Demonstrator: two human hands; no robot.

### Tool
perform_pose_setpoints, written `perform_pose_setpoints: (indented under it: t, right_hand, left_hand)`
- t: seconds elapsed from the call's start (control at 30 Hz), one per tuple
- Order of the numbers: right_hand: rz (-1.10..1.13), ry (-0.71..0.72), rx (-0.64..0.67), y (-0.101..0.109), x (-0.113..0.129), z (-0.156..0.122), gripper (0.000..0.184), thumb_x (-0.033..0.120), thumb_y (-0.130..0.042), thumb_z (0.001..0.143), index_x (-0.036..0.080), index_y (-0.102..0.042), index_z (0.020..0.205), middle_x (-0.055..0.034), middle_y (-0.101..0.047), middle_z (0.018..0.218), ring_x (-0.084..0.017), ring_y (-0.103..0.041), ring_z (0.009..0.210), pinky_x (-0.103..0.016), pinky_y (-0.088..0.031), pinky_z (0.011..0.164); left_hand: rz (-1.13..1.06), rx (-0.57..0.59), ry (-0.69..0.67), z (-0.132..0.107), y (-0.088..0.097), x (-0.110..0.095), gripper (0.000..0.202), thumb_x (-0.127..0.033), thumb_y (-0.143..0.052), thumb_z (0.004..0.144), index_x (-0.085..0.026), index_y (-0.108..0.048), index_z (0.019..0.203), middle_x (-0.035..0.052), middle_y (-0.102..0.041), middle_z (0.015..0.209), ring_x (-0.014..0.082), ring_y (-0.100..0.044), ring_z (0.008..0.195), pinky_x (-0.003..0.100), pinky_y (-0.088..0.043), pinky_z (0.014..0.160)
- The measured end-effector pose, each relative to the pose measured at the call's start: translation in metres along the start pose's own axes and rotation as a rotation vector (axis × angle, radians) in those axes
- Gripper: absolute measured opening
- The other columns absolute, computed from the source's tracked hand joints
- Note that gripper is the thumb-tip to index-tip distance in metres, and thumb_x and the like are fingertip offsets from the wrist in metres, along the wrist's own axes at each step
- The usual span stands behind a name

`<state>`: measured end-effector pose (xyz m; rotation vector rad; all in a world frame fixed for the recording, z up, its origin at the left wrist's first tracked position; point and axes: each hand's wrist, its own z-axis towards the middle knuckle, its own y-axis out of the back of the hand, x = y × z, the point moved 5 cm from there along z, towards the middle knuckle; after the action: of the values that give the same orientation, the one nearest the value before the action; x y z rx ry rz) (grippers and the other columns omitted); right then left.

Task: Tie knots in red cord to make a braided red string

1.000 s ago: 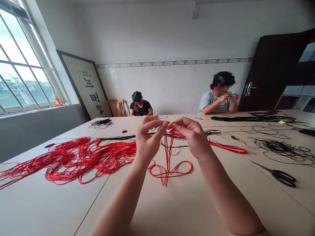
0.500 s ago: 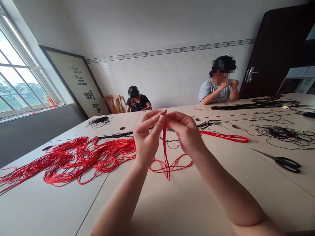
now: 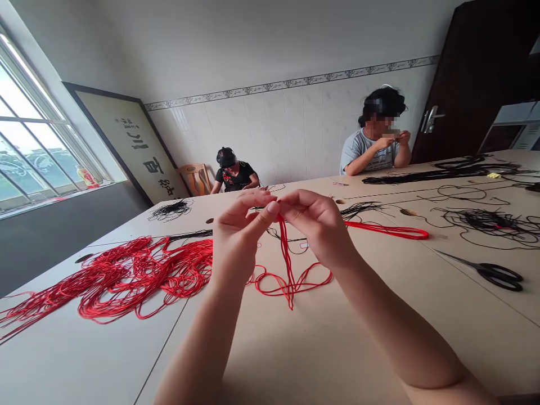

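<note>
Several strands of red cord (image 3: pixel 285 253) hang from my fingertips to the table, where they spread into loops. My right hand (image 3: pixel 316 225) pinches the top of the cord between thumb and fingers. My left hand (image 3: pixel 240 225) meets it there, thumb and fingertips closed at the same spot; its other fingers stretch out above. The fingers hide the exact point of the grip. To the left, a large tangled heap of red cord (image 3: pixel 139 275) lies on the table, partly behind my left hand. A folded red cord bundle (image 3: pixel 392 229) lies to the right of my right hand.
Black-handled scissors (image 3: pixel 493 273) lie on the table (image 3: pixel 337 349) at the right. Tangled black cord (image 3: pixel 489 222) and a long black cord bundle (image 3: pixel 422 175) are beyond them. Another black tangle (image 3: pixel 171 209) sits at the far left. Two people, one in black (image 3: pixel 236 177), one in grey (image 3: pixel 358 152), sit opposite.
My left hand has shifted slightly left and its wrist has turned a little, its fingers opening wider from the palm. The right hand stays pinched on the cord. The view has tilted slightly.
</note>
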<state>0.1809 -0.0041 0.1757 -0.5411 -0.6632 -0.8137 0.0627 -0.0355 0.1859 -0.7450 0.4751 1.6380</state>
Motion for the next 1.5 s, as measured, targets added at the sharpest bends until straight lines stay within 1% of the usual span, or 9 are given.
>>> perform_pose_setpoints:
  t: [0.23,0.53,0.83,0.93,1.03,1.13,1.3,1.4,1.5]
  right_hand:
    - [0.095,-0.027,0.017,0.002,-0.004,0.002,0.008,0.027,-0.061,0.08,0.019,-0.063,0.077,-0.0004,-0.061,0.078,-0.013,-0.057,0.08,-0.029,-0.048,0.079]
    - [0.141,-0.078,0.058,0.003,-0.005,0.002,0.01,0.029,-0.062,0.079,0.02,-0.065,0.078,-0.0015,-0.063,0.083,-0.015,-0.058,0.087,-0.033,-0.046,0.087]
    - [0.169,-0.031,0.043,0.003,-0.003,0.001,0.011,0.028,-0.058,0.083,0.019,-0.066,0.085,-0.002,-0.062,0.084,-0.013,-0.057,0.085,-0.028,-0.048,0.085]
    - [0.187,-0.021,0.017,0.005,-0.001,0.001,0.01,0.027,-0.059,0.083,0.02,-0.066,0.085,-0.0012,-0.062,0.083,-0.011,-0.057,0.082,-0.026,-0.048,0.083]
    - [0.187,-0.029,-0.002,0.006,-0.002,0.001,0.011,0.026,-0.057,0.084,0.019,-0.065,0.083,-0.0011,-0.06,0.081,-0.011,-0.056,0.08,-0.025,-0.048,0.081]
    - [0.182,-0.032,0.005,0.006,-0.002,0.002,0.012,0.024,-0.055,0.085,0.018,-0.064,0.08,-0.001,-0.059,0.077,-0.01,-0.056,0.078,-0.025,-0.048,0.078]
    - [0.191,-0.053,0.002,0.006,-0.005,0.003,0.009,0.022,-0.059,0.083,0.017,-0.062,0.076,-0.0009,-0.06,0.075,-0.01,-0.056,0.074,-0.027,-0.048,0.076]
    - [0.153,-0.087,0.006,0.009,-0.007,0.003,0.009,0.024,-0.062,0.081,0.017,-0.065,0.077,-0.0017,-0.061,0.076,-0.011,-0.056,0.075,-0.027,-0.047,0.076]
    - [0.156,-0.121,-0.011,0.011,-0.008,0.003,0.009,0.026,-0.065,0.078,0.017,-0.067,0.077,-0.002,-0.062,0.076,-0.012,-0.056,0.077,-0.028,-0.046,0.078]
  left_hand:
    - [-0.016,0.034,0.007,0.001,-0.001,0.001,0.011,-0.017,-0.074,0.066,-0.026,-0.072,0.071,0.0022,-0.063,0.09,0.0192,-0.055,0.104,0.03,-0.052,0.076]
    - [0.071,0.013,-0.055,0.001,0.001,-0.004,0.015,-0.018,-0.074,0.067,-0.031,-0.074,0.074,0.0022,-0.061,0.093,0.0175,-0.057,0.096,0.029,-0.051,0.071]
    - [0.471,-0.153,-0.561,-0.012,-0.008,-0.012,0.028,-0.012,-0.07,0.071,-0.035,-0.072,0.087,0.0005,-0.065,0.092,0.0169,-0.059,0.09,0.037,-0.048,0.08]
    - [0.552,-0.138,-0.605,-0.015,-0.014,-0.013,0.031,-0.011,-0.068,0.073,-0.034,-0.071,0.093,0.0012,-0.067,0.095,0.017,-0.057,0.092,0.037,-0.046,0.081]
    - [0.45,-0.081,-0.481,-0.013,-0.014,-0.01,0.029,-0.012,-0.067,0.074,-0.033,-0.072,0.093,0.002,-0.066,0.098,0.0166,-0.057,0.093,0.038,-0.044,0.086]
    - [0.187,-0.023,-0.205,-0.007,-0.01,-0.001,0.02,-0.015,-0.069,0.073,-0.029,-0.073,0.087,0.0019,-0.063,0.097,0.0157,-0.058,0.094,0.033,-0.047,0.082]
    - [-0.247,0.082,0.233,0.0,-0.011,0.018,0.01,-0.016,-0.07,0.072,-0.021,-0.068,0.08,-0.0016,-0.061,0.078,0.0068,-0.055,0.071,0.021,-0.046,0.07]
    - [-0.312,0.123,0.343,0.002,-0.011,0.024,0.013,-0.015,-0.071,0.071,-0.019,-0.064,0.081,-0.0016,-0.059,0.078,0.0067,-0.054,0.071,0.02,-0.045,0.068]
    - [-0.266,0.099,0.306,0.004,-0.01,0.024,0.013,-0.015,-0.072,0.07,-0.018,-0.062,0.078,-0.0013,-0.058,0.078,0.007,-0.054,0.072,0.02,-0.045,0.07]
